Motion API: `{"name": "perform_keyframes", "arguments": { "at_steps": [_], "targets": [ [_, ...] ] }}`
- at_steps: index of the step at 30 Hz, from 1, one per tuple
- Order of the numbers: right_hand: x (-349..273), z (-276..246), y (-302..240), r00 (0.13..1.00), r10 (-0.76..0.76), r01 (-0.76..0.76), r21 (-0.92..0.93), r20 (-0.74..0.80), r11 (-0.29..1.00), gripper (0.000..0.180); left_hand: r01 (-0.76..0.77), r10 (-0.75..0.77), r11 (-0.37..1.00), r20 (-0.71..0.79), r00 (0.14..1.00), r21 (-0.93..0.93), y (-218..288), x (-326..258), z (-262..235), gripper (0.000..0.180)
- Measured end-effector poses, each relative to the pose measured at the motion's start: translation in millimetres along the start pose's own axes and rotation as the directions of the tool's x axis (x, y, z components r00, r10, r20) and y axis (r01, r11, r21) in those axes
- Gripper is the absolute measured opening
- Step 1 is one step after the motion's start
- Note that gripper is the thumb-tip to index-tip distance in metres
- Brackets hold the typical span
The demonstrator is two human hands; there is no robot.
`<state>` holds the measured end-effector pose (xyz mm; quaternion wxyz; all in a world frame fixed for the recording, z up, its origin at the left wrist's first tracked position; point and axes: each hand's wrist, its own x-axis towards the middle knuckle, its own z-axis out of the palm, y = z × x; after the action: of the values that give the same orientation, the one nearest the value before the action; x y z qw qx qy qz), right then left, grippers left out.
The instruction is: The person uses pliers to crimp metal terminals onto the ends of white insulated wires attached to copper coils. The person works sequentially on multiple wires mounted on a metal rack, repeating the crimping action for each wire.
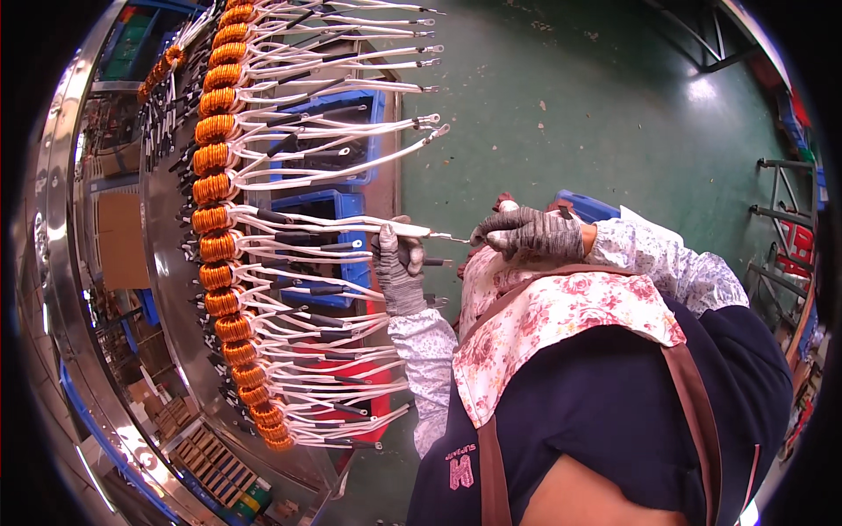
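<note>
The left hand (401, 272) curls closed round a white lead (418, 231); the right hand (526, 232) pinches at its metal end (451, 238). Leads (377, 163) beyond already carry lugs (440, 131); this one's completion is unclear.

A row of coils (211, 190) runs from far to near on the table (162, 237). Their wires (289, 182) stick out to the right, over two bins (379, 114). The left hand (399, 270) is by the wire ends, and the right hand (531, 232) is right of it. More coils sit far left.
</note>
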<state>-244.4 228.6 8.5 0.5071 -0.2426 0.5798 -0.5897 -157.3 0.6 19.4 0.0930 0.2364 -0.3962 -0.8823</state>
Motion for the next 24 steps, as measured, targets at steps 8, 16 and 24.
{"name": "perform_keyframes", "arguments": {
  "at_steps": [8,16,24],
  "targets": [
    [-9.8,14.4,-28.4,0.984,0.159,-0.167,0.118,0.078,0.979,0.028,-0.004,0.004,0.998,0.004,1.000,-0.067,3.8,-6.5,2.8,0.036],
    [-3.0,38.3,-27.1,0.962,0.104,-0.070,0.141,-0.253,0.988,0.036,-0.030,0.031,0.999,0.020,0.999,-0.029,0.6,-2.8,9.3,0.034],
    [2.6,32.7,-67.5,0.973,0.136,-0.030,0.480,-0.188,0.877,0.033,-0.080,0.080,0.997,0.025,0.996,-0.012,5.8,3.6,17.4,0.033]
  ]
}}
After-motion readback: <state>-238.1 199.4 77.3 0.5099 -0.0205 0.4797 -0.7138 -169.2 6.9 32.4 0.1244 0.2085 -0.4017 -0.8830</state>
